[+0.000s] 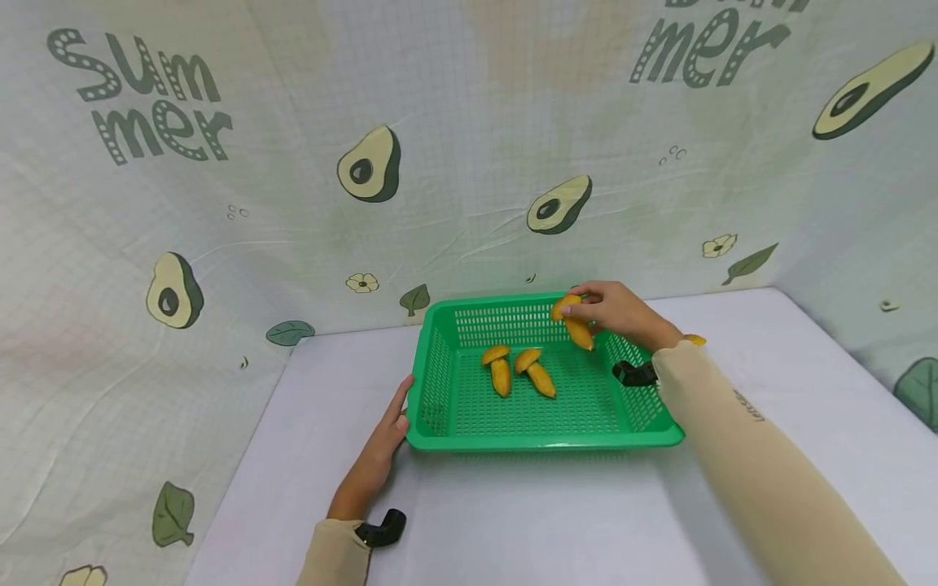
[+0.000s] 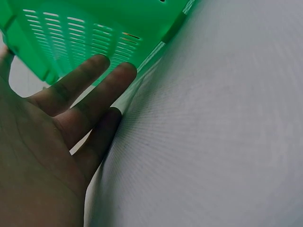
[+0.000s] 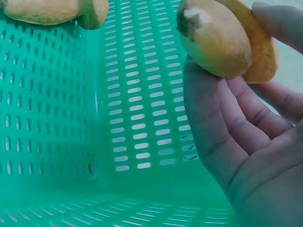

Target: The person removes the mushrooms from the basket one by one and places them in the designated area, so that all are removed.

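A yellow-brown mushroom [image 1: 578, 332] with a rounded cap and thick stem is held by my right hand [image 1: 615, 311] over the back right of a green plastic basket [image 1: 542, 443]. In the right wrist view, thumb and fingers pinch the mushroom [image 3: 218, 40] with its stem end toward the camera. Two similar mushrooms, one on the left [image 1: 500, 373] and one beside it [image 1: 537, 374], lie on the basket floor. My left hand [image 1: 377, 448] is at the basket's left side. In the left wrist view, its straight fingers [image 2: 102, 92] rest against the slotted wall.
Another yellow piece [image 1: 694, 338] shows on the table to the right of the basket, partly hidden by the right sleeve. The basket stands on a white-covered table [image 1: 528, 521]. Behind it hangs a printed cloth [image 1: 454, 163] with avocados and leaves.
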Demonstrator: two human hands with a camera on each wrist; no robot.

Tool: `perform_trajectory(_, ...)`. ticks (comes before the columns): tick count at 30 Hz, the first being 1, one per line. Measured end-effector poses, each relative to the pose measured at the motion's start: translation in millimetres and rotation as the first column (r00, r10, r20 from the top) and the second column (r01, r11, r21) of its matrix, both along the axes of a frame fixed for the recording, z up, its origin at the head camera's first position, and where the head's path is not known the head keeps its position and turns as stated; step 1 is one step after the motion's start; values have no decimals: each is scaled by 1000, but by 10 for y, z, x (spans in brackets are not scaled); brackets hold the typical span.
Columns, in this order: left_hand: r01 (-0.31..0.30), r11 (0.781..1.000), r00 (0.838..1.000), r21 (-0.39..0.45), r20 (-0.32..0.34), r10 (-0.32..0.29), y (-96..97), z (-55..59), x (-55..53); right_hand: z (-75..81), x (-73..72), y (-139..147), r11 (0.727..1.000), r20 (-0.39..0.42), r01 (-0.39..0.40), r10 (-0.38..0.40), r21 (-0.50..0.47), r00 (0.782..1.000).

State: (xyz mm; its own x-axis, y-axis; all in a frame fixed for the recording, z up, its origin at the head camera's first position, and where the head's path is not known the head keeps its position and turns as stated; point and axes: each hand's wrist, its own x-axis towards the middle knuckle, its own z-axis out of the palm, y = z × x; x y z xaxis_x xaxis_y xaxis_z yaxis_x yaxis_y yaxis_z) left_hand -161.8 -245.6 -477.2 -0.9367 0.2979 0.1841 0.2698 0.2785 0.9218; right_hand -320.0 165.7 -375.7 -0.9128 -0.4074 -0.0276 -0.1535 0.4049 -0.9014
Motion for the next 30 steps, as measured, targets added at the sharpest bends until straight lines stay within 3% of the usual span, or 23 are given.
perform_trajectory(19,-13,1000,1000,12,6,13,7,1,-6,201,79,155,998,-29,57,-57,-19,998)
perform_trajectory(30,-17,1000,1000,23,16,17,19,25,11,234,67,245,995,-47,96,-97,-22,994)
